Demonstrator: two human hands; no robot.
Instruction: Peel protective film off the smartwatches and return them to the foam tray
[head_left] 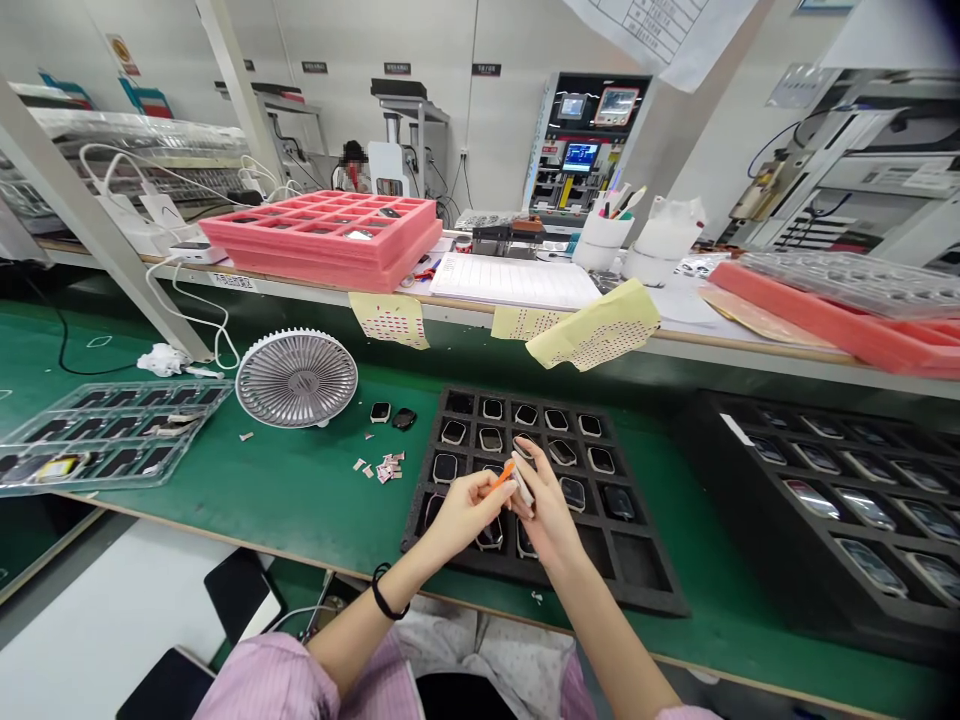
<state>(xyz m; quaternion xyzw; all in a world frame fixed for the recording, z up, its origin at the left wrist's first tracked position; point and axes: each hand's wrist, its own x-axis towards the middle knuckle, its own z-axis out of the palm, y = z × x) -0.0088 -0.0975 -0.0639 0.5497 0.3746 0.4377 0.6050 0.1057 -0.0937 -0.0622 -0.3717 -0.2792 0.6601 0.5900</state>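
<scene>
My left hand (472,508) is closed on a thin orange stick-like tool (503,475), whose tip points up and to the right. Facing it, my right hand (551,505) grips a small silvery-white piece (522,487), seen edge-on and partly covered by the fingers; its exact kind does not show. The orange tool meets or nearly meets this piece. Both hands are above a black foam tray (649,590) with square pockets, most holding smartwatch bodies such as this one (601,460). My forearms and hands hide some of the pockets.
Left of the tray lie two loose watches (381,411), small paper scraps (389,467) and a round fan (297,378). A clear plastic tray (112,435) is at far left. Another black watch tray (772,530) stands at right. Pink foam trays (322,240) sit on the shelf.
</scene>
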